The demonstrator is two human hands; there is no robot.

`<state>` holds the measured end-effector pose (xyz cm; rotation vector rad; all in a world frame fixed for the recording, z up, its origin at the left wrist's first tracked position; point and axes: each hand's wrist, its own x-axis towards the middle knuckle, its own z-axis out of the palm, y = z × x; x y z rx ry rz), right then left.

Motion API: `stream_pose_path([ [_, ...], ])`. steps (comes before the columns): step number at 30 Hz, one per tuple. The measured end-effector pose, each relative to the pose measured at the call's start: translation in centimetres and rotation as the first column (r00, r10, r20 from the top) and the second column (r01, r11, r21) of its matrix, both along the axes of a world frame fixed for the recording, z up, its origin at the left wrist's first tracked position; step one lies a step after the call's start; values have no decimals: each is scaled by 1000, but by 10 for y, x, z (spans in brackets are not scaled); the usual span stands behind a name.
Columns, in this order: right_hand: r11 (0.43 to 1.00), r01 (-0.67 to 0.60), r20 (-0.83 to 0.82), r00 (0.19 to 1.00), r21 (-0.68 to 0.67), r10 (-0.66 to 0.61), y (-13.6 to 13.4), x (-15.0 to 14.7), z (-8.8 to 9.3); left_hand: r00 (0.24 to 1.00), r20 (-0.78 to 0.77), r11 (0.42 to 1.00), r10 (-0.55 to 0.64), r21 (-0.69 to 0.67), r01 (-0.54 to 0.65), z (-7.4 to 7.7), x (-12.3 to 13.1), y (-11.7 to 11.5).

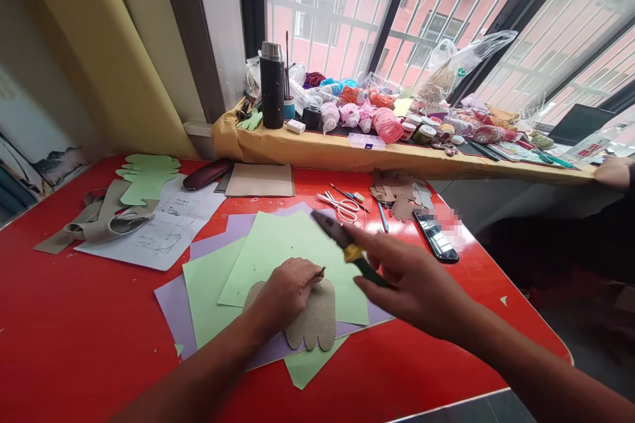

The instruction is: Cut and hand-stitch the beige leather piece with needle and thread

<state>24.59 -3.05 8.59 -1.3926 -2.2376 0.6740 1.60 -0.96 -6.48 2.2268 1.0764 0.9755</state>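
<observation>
My right hand (411,277) is wrapped round a pair of pliers (342,236) with yellow-and-green grips, raised above the paper with its dark jaws pointing up and left. My left hand (290,287) rests closed on a beige leather cut-out (320,317) with rounded lobes along its near edge. A small dark tip pokes out between the left thumb and fingers; the rest of that thing is hidden. Beneath the leather lie overlapping sheets of light green paper (322,244) and purple paper (169,310).
White-handled scissors (344,207), a phone (436,238) and brown leather scraps (401,192) lie on the red table (74,317). Leftward are a drawn paper sheet (169,238), leather strips (106,218) and green cut-outs (149,175). A black flask (272,89) and yarn crowd the sill. Another person's hand (612,173) is far right.
</observation>
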Motion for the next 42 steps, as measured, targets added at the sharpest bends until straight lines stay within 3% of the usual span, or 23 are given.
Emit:
stream_pose_path([
  [3, 992, 124, -139, 983, 5, -122, -8, -2, -24, 1000, 1, 1000, -3, -8, 3, 0, 0, 0],
  [5, 997, 20, -53, 998, -74, -24, -17, 0, -49, 1000, 2, 1000, 14, -23, -14, 2, 0, -1],
  [8, 983, 75, 1, 997, -168, -76, -28, 9, -74, 1000, -3, 1000, 6, -11, -6, 3, -1, -1],
  [14, 974, 154, -7, 988, -163, -157, -17, 26, -75, 1000, -14, 1000, -3, 0, 3, -1, -3, 0],
  [18, 975, 196, 36, 980, -106, -194, 3, 27, -85, 1000, 0, 994, -5, -108, 5, 3, -4, 1],
  [23, 985, 165, 216, 961, 49, -172, 32, 27, -105, 999, 27, 968, 16, -252, -9, 14, -5, 4],
  [28, 988, 109, 352, 925, 109, -141, 60, 23, -115, 998, 56, 945, 5, -326, 13, 18, -6, 6],
  [37, 970, -40, 416, 907, 240, -65, 94, 26, -121, 994, 101, 913, 38, -407, 6, 19, -10, 12],
  [42, 946, -21, 289, 954, 324, -78, 89, 22, -119, 995, 92, 900, 30, -435, 13, 23, -12, 15],
])
